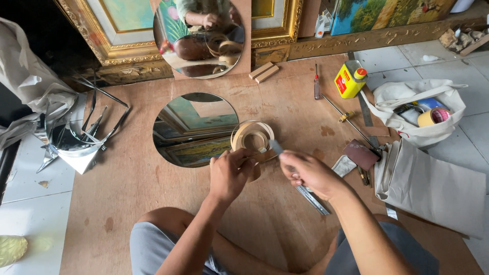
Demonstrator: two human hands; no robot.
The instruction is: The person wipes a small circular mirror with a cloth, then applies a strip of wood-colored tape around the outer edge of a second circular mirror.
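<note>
My left hand (pixel 230 173) pinches the loose end of a tan strip that runs from a coiled tan roll (pixel 252 136) lying on the brown board (pixel 127 178). My right hand (pixel 308 173) is closed around the handle of a small knife, whose grey blade (pixel 276 147) points at the strip beside the roll. A round mirror (pixel 196 130) lies flat just left of the roll. A second round mirror (pixel 199 38) leans against a gilt frame at the back and reflects the hands and roll.
Mirror offcuts (pixel 81 137) lie at the board's left edge. A yellow can (pixel 349 80), a screwdriver (pixel 317 84), a metal ruler (pixel 311 197), a white bag with tape rolls (pixel 423 114) and grey cloth (pixel 433 183) sit right. Two wood blocks (pixel 264 72) lie at the back.
</note>
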